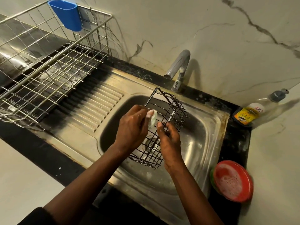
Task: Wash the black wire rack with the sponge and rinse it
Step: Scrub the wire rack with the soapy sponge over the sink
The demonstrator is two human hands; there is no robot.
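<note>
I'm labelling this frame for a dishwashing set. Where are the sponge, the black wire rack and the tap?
sponge point(153, 119): head view, on its foamy white face.
black wire rack point(177, 112): head view, on its right side mesh.
tap point(184, 56): head view, on the bend of its spout.

Black wire rack; pale green sponge; blue cup; red bowl; white veined wall.
</note>
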